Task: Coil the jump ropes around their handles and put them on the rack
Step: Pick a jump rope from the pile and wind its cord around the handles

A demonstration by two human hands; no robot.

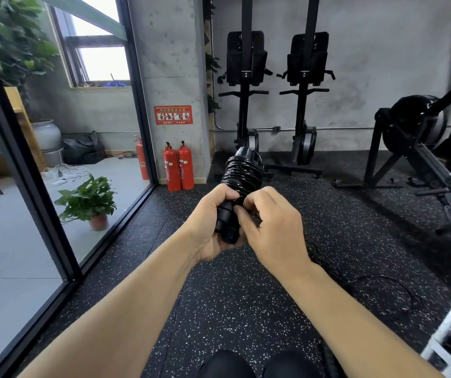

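Rope (pixel 242 173) sits wound in tight black turns round the handles (pixel 225 219), which stand upright between the two hands. The left hand (pixel 210 222) grasps the lower end of the handles, fingers and thumb curled round them. The right hand (pixel 270 227) meets the bundle from the other side, its fingertips (pixel 248 199) pinching at the lowest turn of the coil, just above the left thumb.

The winding looks close to done, and the step in hand seems to be seating or tucking the last turn. A thin black cord (pixel 382 283) lies on the floor (pixel 246 309) beyond the right wrist. Whether it is this rope's tail or a second rope, I cannot tell. If it is the tail, more turns are needed. If not, the end needs locking under a turn, with the left grip kept firm so the coil does not spring loose, before it goes to the rack.

A white frame (pixel 447 317) stands beside the right forearm and may be the rack, though that is unclear. Two extinguishers (pixel 179 166) stand ahead and left of the left hand, a plant (pixel 88 200) farther left, and upended rowers (pixel 246 77) stand ahead of both hands.
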